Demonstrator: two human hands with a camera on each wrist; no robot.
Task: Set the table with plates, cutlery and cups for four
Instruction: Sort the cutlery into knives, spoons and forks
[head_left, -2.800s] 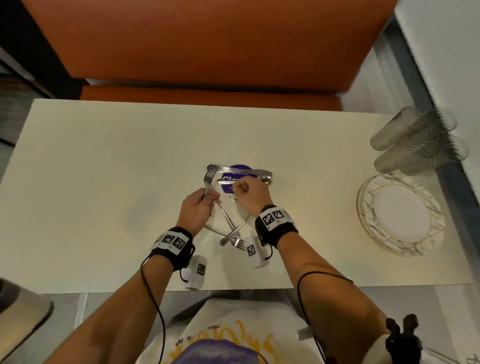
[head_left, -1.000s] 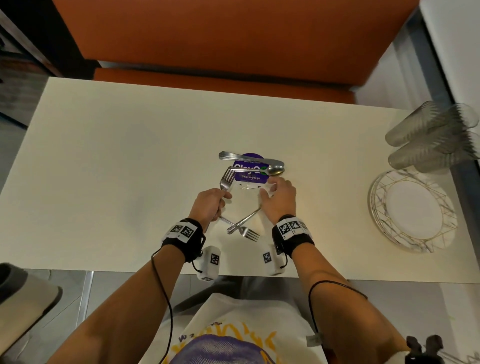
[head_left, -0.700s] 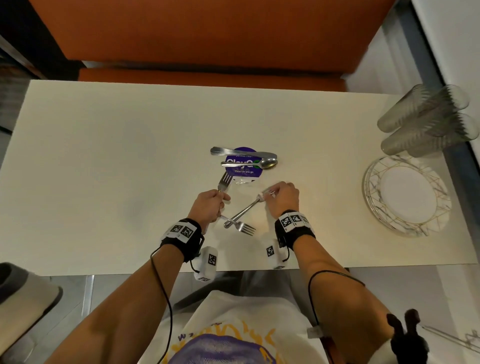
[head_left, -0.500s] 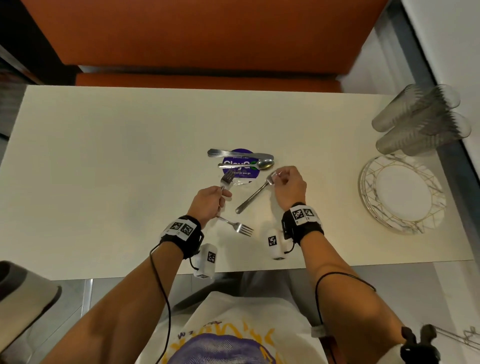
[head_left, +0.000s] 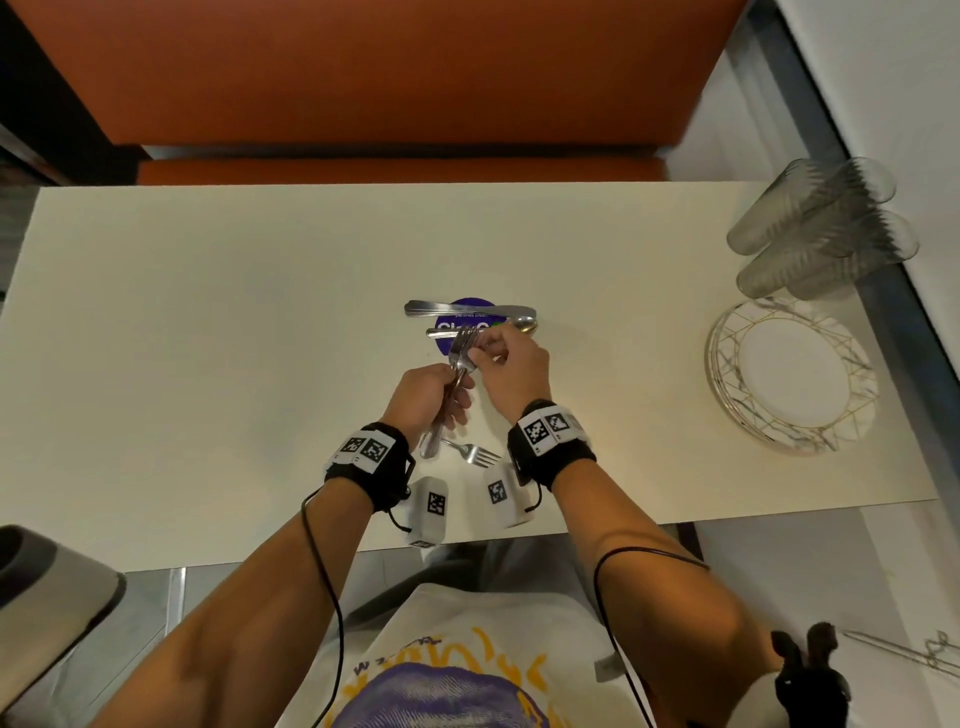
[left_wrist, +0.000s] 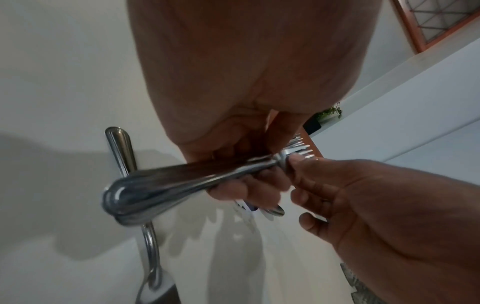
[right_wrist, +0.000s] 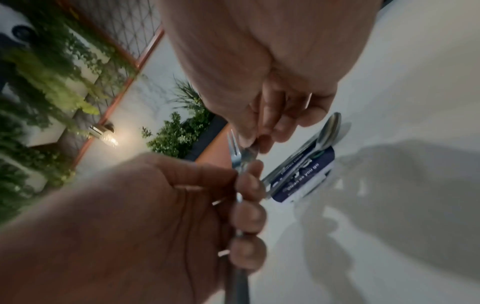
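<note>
My left hand grips the handles of two steel forks held together above the table's middle; their stacked handles point towards the wrist camera. At the tine end my right hand pinches the forks' necks. A third fork lies flat on the cream table just below my hands, also visible under the handles. A knife and a spoon lie across a purple round sticker right behind my hands.
A stack of white plates with gold lines sits near the table's right edge. Several ribbed clear glasses lie stacked on their sides behind it. An orange bench runs along the far side.
My right hand lifted one of the two forks off the table and brought it left to the fork in my left hand. One fork stays on the table.
</note>
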